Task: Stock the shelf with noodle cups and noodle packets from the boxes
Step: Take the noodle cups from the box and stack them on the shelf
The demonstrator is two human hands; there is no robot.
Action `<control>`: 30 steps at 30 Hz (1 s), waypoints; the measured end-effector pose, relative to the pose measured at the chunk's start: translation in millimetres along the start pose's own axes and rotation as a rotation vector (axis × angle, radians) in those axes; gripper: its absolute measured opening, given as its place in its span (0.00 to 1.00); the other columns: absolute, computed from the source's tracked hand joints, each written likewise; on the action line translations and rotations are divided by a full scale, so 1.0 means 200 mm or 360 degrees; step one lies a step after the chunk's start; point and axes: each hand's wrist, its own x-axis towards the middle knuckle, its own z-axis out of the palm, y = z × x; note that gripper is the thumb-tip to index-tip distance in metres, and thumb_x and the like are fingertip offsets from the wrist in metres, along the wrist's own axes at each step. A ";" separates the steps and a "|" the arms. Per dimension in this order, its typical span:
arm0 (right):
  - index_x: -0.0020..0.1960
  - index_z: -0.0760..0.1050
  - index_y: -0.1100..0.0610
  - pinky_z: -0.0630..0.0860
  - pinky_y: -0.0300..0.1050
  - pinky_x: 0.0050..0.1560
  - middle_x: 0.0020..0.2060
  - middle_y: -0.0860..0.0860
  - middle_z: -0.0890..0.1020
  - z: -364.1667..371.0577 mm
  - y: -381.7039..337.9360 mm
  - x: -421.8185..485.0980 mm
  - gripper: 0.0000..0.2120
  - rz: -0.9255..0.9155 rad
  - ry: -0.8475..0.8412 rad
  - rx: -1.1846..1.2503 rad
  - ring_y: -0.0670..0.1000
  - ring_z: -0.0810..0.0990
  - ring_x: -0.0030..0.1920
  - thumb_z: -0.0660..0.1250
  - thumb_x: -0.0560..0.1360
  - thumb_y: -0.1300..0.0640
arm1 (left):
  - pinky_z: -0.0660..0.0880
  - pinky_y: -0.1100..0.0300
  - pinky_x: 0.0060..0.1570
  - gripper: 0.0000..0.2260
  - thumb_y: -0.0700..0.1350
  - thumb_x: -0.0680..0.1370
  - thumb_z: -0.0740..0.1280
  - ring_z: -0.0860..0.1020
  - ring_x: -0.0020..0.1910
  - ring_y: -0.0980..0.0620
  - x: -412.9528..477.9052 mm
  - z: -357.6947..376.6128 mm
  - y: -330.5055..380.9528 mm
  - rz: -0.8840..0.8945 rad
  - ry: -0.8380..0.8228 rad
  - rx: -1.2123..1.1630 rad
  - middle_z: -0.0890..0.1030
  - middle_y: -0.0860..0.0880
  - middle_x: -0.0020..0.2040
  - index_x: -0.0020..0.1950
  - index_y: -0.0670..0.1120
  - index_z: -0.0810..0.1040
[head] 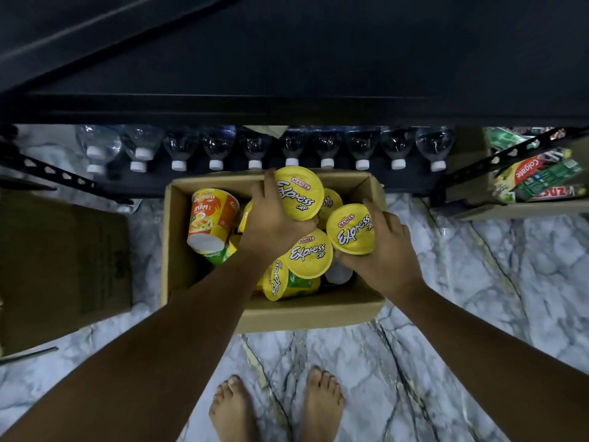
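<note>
- Plainly, each hand already has a noodle cup. The left hand (274,221) curls round the far cup (299,193) from its left side, and the right hand (382,250) wraps the near cup (350,229) from the right.
- Both held cups face the camera with their yellow lids, so their long axes run roughly upright. Both sit over the open cardboard box (178,250) on the floor.
- An orange cup (212,218) lies on its side at the box's left, just beside the left hand. More loose cups (310,253) lie under and between the hands.
- Ahead of the box and above it is the dark shelf (287,59), over a row of water bottles (255,148).
- I judge the coming move to be a lift up and forward. The far cup in the left hand is nearer the shelf.
</note>
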 end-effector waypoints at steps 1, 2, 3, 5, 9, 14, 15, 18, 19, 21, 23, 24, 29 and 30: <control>0.81 0.56 0.45 0.72 0.55 0.58 0.70 0.53 0.68 -0.01 0.00 -0.03 0.51 0.0000 0.0022 0.0055 0.59 0.67 0.68 0.80 0.65 0.43 | 0.66 0.61 0.57 0.54 0.53 0.67 0.82 0.67 0.70 0.46 -0.03 -0.02 -0.01 -0.0004 0.0033 -0.0009 0.63 0.44 0.73 0.83 0.47 0.51; 0.80 0.57 0.46 0.73 0.54 0.59 0.69 0.52 0.69 -0.02 -0.01 -0.06 0.51 0.0000 0.0045 0.0101 0.58 0.67 0.68 0.80 0.65 0.43 | 0.66 0.60 0.57 0.54 0.54 0.67 0.82 0.67 0.70 0.47 -0.07 -0.04 -0.01 -0.0008 0.0057 -0.0013 0.63 0.45 0.73 0.83 0.47 0.52; 0.80 0.58 0.46 0.73 0.54 0.59 0.69 0.52 0.69 -0.03 -0.01 -0.09 0.51 -0.0001 0.0065 0.0140 0.57 0.68 0.68 0.80 0.64 0.42 | 0.66 0.60 0.58 0.55 0.55 0.66 0.83 0.66 0.70 0.48 -0.10 -0.07 -0.02 -0.0017 0.0067 -0.0012 0.62 0.46 0.73 0.82 0.48 0.52; 0.79 0.58 0.45 0.75 0.55 0.60 0.68 0.51 0.68 -0.05 -0.03 -0.16 0.52 -0.0021 0.0086 0.0193 0.56 0.70 0.68 0.76 0.61 0.38 | 0.65 0.61 0.61 0.55 0.55 0.66 0.83 0.64 0.71 0.49 -0.18 -0.12 -0.04 -0.0040 0.0064 0.0000 0.61 0.46 0.73 0.82 0.47 0.52; 0.81 0.56 0.48 0.76 0.56 0.63 0.69 0.49 0.66 -0.03 -0.08 -0.30 0.54 -0.0065 0.0057 0.0248 0.54 0.69 0.70 0.80 0.61 0.43 | 0.64 0.63 0.62 0.56 0.54 0.66 0.83 0.62 0.74 0.49 -0.36 -0.20 -0.10 -0.0031 0.0018 0.0064 0.58 0.46 0.77 0.82 0.46 0.51; 0.82 0.53 0.49 0.76 0.55 0.64 0.72 0.49 0.62 0.04 -0.17 -0.42 0.57 -0.0212 -0.0077 0.0193 0.54 0.66 0.73 0.79 0.61 0.42 | 0.76 0.54 0.56 0.58 0.54 0.66 0.82 0.69 0.71 0.45 -0.57 -0.27 -0.22 -0.0087 -0.0068 0.0135 0.58 0.48 0.77 0.84 0.50 0.48; 0.81 0.54 0.48 0.77 0.54 0.64 0.71 0.49 0.61 0.06 -0.19 -0.44 0.57 -0.0246 -0.0079 0.0178 0.54 0.66 0.72 0.79 0.60 0.42 | 0.77 0.52 0.56 0.58 0.54 0.66 0.82 0.71 0.70 0.43 -0.61 -0.28 -0.25 -0.0103 -0.0082 0.0153 0.58 0.48 0.76 0.84 0.50 0.47; 0.81 0.53 0.47 0.76 0.55 0.65 0.71 0.48 0.61 0.11 -0.28 -0.46 0.57 -0.0343 -0.0115 0.0159 0.55 0.66 0.72 0.79 0.59 0.42 | 0.77 0.50 0.55 0.58 0.54 0.66 0.82 0.72 0.68 0.40 -0.65 -0.28 -0.31 -0.0141 -0.0164 0.0264 0.58 0.45 0.74 0.84 0.51 0.47; 0.81 0.53 0.47 0.76 0.56 0.65 0.72 0.47 0.61 0.14 -0.30 -0.46 0.58 -0.0362 -0.0141 0.0142 0.56 0.66 0.72 0.79 0.59 0.42 | 0.77 0.49 0.56 0.57 0.54 0.66 0.82 0.72 0.68 0.39 -0.65 -0.28 -0.33 -0.0164 -0.0189 0.0289 0.58 0.45 0.74 0.84 0.50 0.47; 0.81 0.52 0.48 0.75 0.58 0.66 0.73 0.47 0.59 0.20 -0.32 -0.45 0.58 -0.0359 -0.0198 0.0109 0.57 0.64 0.73 0.78 0.59 0.41 | 0.76 0.47 0.59 0.58 0.53 0.66 0.83 0.70 0.70 0.38 -0.65 -0.26 -0.37 -0.0196 -0.0210 0.0312 0.58 0.43 0.74 0.84 0.46 0.48; 0.81 0.51 0.50 0.73 0.59 0.68 0.76 0.48 0.58 0.24 -0.33 -0.43 0.58 -0.0327 -0.0217 0.0110 0.56 0.61 0.76 0.80 0.60 0.43 | 0.74 0.45 0.65 0.59 0.53 0.65 0.83 0.66 0.74 0.38 -0.63 -0.25 -0.39 -0.0184 -0.0199 0.0319 0.57 0.42 0.76 0.83 0.43 0.49; 0.82 0.51 0.51 0.71 0.59 0.70 0.77 0.48 0.57 0.26 -0.34 -0.42 0.58 -0.0316 -0.0208 0.0116 0.55 0.60 0.77 0.80 0.61 0.44 | 0.72 0.44 0.68 0.59 0.54 0.64 0.83 0.63 0.76 0.37 -0.63 -0.24 -0.41 -0.0167 -0.0198 0.0325 0.56 0.41 0.78 0.83 0.42 0.49; 0.82 0.50 0.53 0.68 0.59 0.72 0.79 0.46 0.55 0.27 -0.36 -0.38 0.58 -0.0252 -0.0207 0.0148 0.53 0.58 0.78 0.79 0.62 0.39 | 0.69 0.39 0.69 0.59 0.65 0.64 0.78 0.60 0.76 0.36 -0.60 -0.23 -0.41 -0.0099 -0.0226 0.0437 0.56 0.43 0.79 0.84 0.48 0.47; 0.82 0.50 0.52 0.69 0.58 0.72 0.78 0.45 0.55 0.27 -0.36 -0.38 0.58 -0.0238 -0.0211 0.0153 0.53 0.59 0.78 0.78 0.63 0.38 | 0.70 0.38 0.68 0.58 0.66 0.65 0.78 0.61 0.75 0.36 -0.60 -0.23 -0.41 -0.0095 -0.0223 0.0464 0.57 0.44 0.78 0.84 0.50 0.47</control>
